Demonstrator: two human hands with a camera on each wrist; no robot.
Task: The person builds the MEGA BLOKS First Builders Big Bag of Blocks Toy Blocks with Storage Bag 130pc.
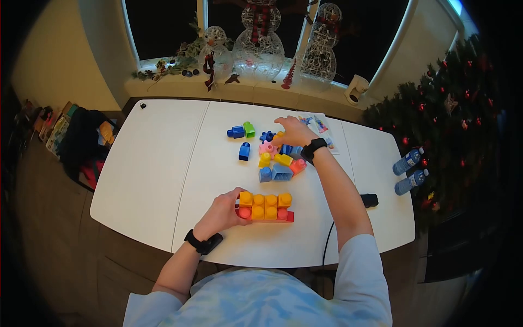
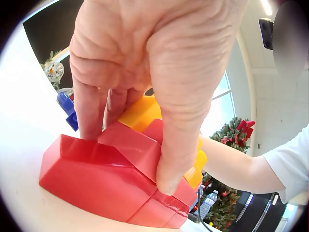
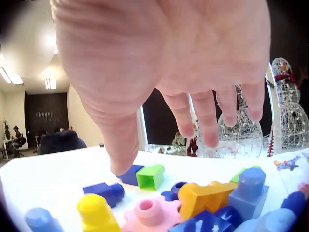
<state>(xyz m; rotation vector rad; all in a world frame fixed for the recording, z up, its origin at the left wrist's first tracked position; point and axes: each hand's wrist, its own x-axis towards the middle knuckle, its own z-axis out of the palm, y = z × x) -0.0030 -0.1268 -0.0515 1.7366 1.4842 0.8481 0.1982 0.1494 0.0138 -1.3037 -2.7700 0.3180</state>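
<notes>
My left hand [image 1: 220, 213] grips the left end of a block assembly near the table's front. Its red base [image 2: 106, 181] lies low, with orange blocks [image 1: 265, 206] on top; thumb and fingers straddle it in the left wrist view. Over the loose blocks farther back, my right hand [image 1: 294, 132] hovers, fingers apart and holding nothing. Beneath it in the right wrist view are an orange block [image 3: 205, 197], a pink gear-shaped piece [image 3: 152, 212], a yellow block [image 3: 96, 212] and a light blue block [image 3: 249, 191].
Dark blue blocks [image 1: 244, 151] and a green block [image 1: 249, 129] lie left of the pile. A printed sheet [image 1: 327, 128] is behind it. Two water bottles [image 1: 409, 171] stand at the right edge, with a black object [image 1: 369, 200] and cable nearer. Wire snowmen [image 1: 259, 49] line the windowsill.
</notes>
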